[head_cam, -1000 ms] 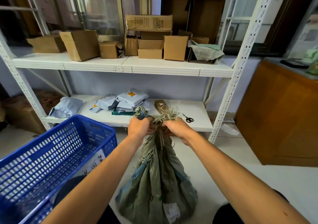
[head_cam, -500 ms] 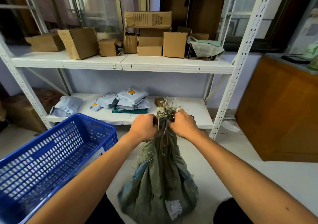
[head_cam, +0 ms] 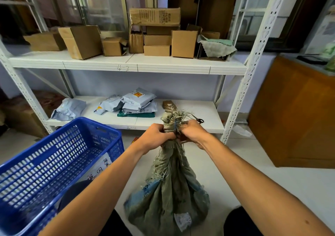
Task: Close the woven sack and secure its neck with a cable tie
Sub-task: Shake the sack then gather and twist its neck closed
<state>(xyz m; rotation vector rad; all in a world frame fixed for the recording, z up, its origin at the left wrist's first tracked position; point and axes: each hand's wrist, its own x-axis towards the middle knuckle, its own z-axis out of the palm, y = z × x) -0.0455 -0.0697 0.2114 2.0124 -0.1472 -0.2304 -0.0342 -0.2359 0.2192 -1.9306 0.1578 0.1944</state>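
Scissors (head_cam: 200,120) half behind the sack (head_cam: 172,190)

sack (head_cam: 168,195): grey-green woven, stands on the floor (head_cam: 272,185) between the knees, body bulging, white label low on the front
neck (head_cam: 171,125): bunched tight, frayed strands sticking up above the hands
left hand (head_cam: 154,136): fingers curled round neck from the left
right hand (head_cam: 194,133): grips neck from the right, close against left hand
crate (head_cam: 54,154): blue, perforated, left of sack, sheet with writing inside
rack (head_cam: 126,66): white, two shelves, behind sack
boxes (head_cam: 81,41): cardboard, top shelf
mailers (head_cam: 137,101): grey, piled on lower shelf
scissors (head_cam: 199,120): black, lower shelf, just behind right hand
cabinet (head_cam: 293,117): brown, right of rack
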